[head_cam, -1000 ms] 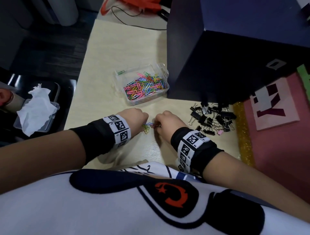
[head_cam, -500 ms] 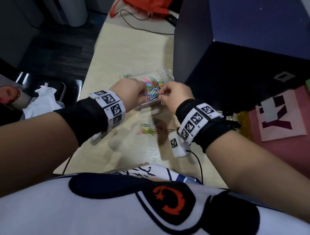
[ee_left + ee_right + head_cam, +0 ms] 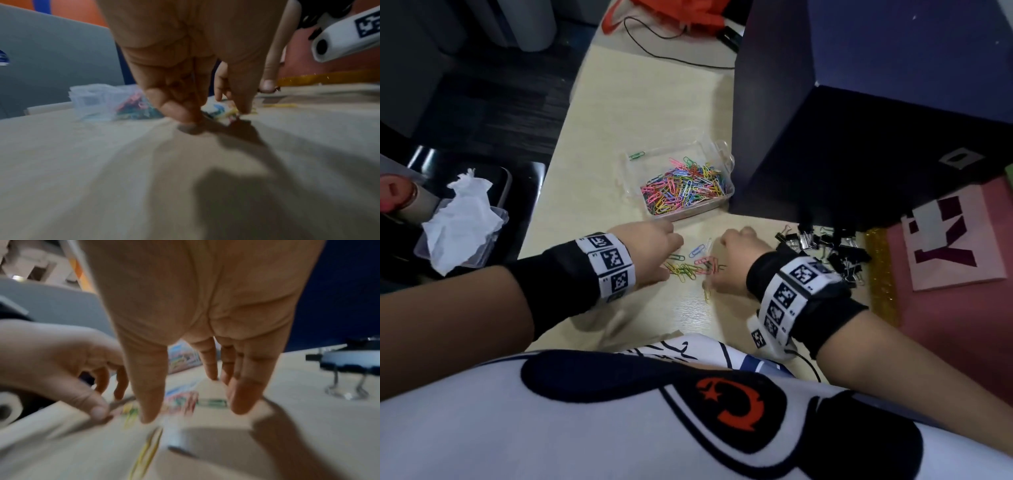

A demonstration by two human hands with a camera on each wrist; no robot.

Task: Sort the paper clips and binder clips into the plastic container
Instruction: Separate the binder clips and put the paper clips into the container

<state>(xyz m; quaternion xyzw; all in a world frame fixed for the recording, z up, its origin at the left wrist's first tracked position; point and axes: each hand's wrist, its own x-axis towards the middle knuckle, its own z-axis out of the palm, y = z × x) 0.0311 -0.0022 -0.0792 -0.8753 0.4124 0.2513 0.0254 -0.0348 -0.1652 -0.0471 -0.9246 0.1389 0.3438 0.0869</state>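
Both hands are down on the table (image 3: 619,113), flanking a loose scatter of coloured paper clips (image 3: 690,265) just in front of the plastic container (image 3: 635,192), which already holds a bright heap of them. The left hand (image 3: 647,251) sits at the scatter's left edge, fingertips pointing down onto the surface; its wrist view is too blurred to say whether a clip is pinched. The right hand (image 3: 732,260) hovers on the other side with fingers hanging straight and loose, gripping nothing that shows. The black binder clips (image 3: 825,248) lie piled to the right, well apart from the container. These paper clips look featherlight, thin and springy, lying flat and likely to skate on the smooth top, and they tangle. Best bet: rake several together, then pinch the bunch between thumb and fingertips. The binder clips should be stiffer and chunkier, easy to take by the body.
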